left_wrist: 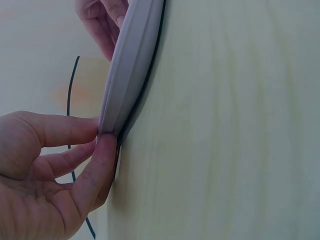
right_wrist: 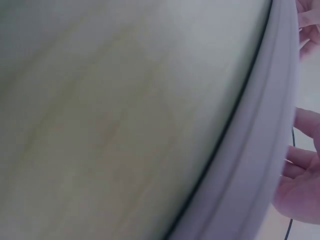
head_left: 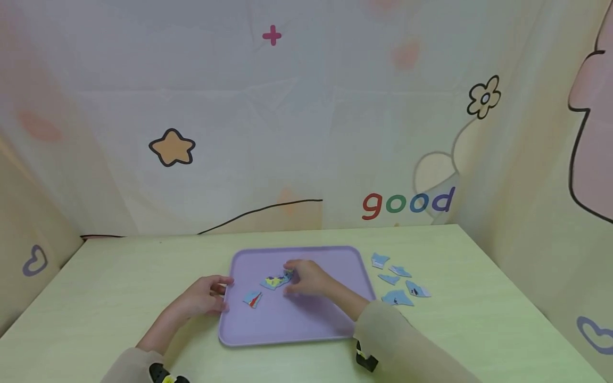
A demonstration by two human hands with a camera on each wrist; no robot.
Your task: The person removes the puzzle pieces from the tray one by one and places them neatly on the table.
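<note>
A light purple tray [head_left: 311,324] lies on the table. My left hand [head_left: 206,297] grips its left rim; in the left wrist view, the thumb and fingers of that hand [left_wrist: 60,170] meet at the tray edge [left_wrist: 127,65]. Over the tray's middle, my right hand [head_left: 308,277] has its fingertips around a small puzzle piece [head_left: 288,273], partly hidden by the hand. This piece touches a blue-and-yellow puzzle piece [head_left: 274,281]. Nearer the left rim lies a separate blue piece with red on it [head_left: 253,299]. The rim hides the right fingertips in the right wrist view.
Several loose blue puzzle pieces [head_left: 395,298] lie on the table right of the tray. A printed cloth backdrop [head_left: 287,133] rises behind the table [head_left: 143,266] and along its sides.
</note>
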